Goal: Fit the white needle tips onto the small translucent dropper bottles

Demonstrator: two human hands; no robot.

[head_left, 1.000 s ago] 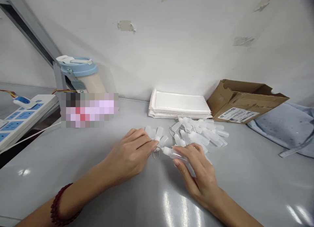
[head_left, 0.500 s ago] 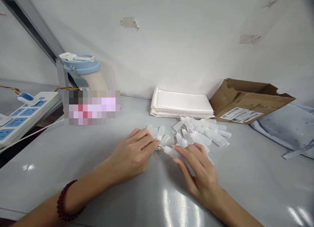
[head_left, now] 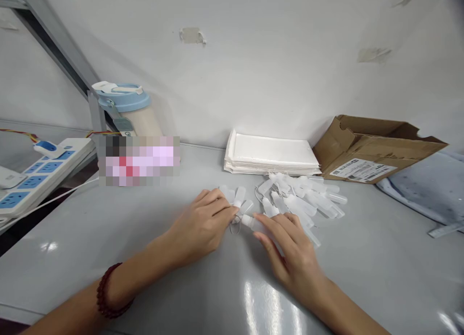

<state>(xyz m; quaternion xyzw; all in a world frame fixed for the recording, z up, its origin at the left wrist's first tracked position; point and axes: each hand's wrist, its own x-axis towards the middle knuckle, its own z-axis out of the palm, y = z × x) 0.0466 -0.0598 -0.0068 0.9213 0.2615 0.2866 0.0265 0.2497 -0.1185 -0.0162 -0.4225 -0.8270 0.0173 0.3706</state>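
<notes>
R hand (head_left: 290,243) is half curled, thumb on the near side and fingers over the top, w/ a small white plastic bottle (head_left: 250,222) btwn them. Bottle's over the table (head_left: 181,301), roughly mid-view, lying sideways w/ its white top pointing at the L hand (head_left: 205,224); can't tell if it touches the tabletop. L hand is closed up, fingertips pinched tog. right by the bottle's tip; what's btwn them is too small to tell. Dark red bracelet (head_left: 108,294) on L wrist.

Few bottles (head_left: 239,197) lie just behind L fingertips, w/ a thin loop (head_left: 235,227) nearby. Bigger pile (head_left: 300,199) of same is behind R hand, in front of a stack of white envelopes (head_left: 271,153). Cardboard box (head_left: 362,151) stands R of the stack. Far L: power strip (head_left: 47,173) & blue-lidded cup (head_left: 141,120).
</notes>
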